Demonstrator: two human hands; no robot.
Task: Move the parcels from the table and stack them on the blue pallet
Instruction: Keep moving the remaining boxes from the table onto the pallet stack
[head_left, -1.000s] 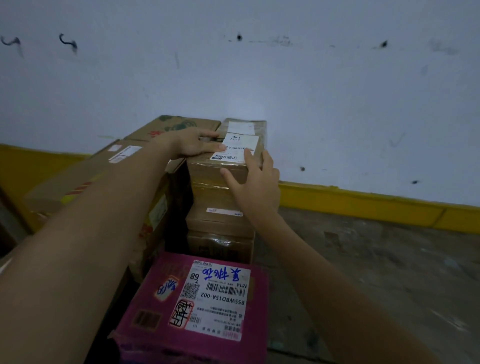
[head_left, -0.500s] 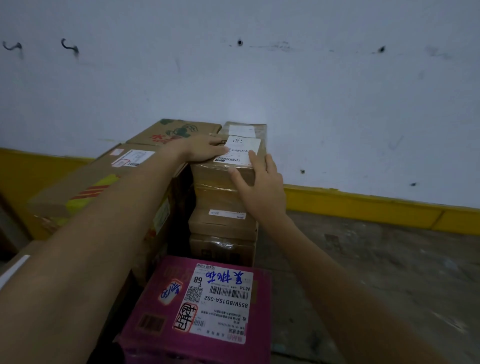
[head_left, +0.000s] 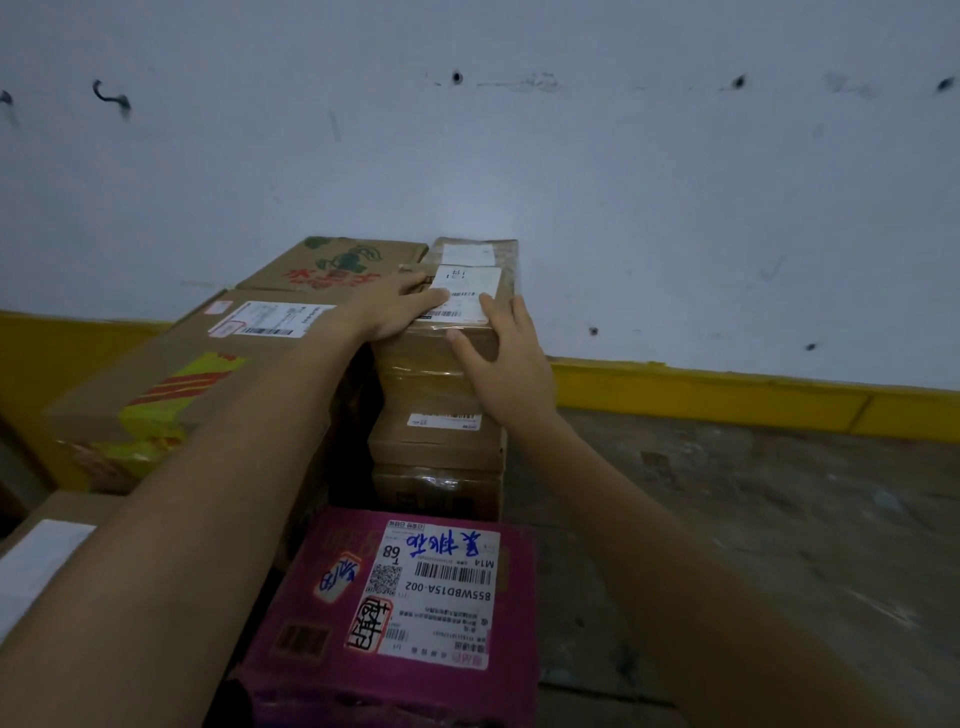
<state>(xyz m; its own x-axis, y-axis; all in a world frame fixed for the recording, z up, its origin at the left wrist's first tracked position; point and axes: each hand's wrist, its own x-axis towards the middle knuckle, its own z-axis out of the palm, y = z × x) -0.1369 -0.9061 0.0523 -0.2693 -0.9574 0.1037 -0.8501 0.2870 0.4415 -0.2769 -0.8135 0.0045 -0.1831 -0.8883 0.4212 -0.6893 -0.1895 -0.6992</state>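
Top brown parcel (head_left: 415, 357) lies under straight, ungripping fingers: left hand (head_left: 395, 312) flat on top, right hand (head_left: 511, 358) over its near-right edge.

The small brown cardboard parcel (head_left: 415, 358) topping the stack is wrapped in clear plastic tape that glints glossy along its edges. Its white paper label (head_left: 467, 283) looks matt and smooth. At six o'clock from it you have the magenta cardboard box (head_left: 311, 613), faintly sheened, carrying a matt white paper shipping label (head_left: 441, 587). At nine o'clock the large brown cardboard carton (head_left: 171, 348) is dull and matt, crossed by slicker yellow-and-red tape (head_left: 176, 389). The white painted wall (head_left: 623, 208) is matt and scuffed. The grey concrete floor (head_left: 753, 519) looks rough and stained.
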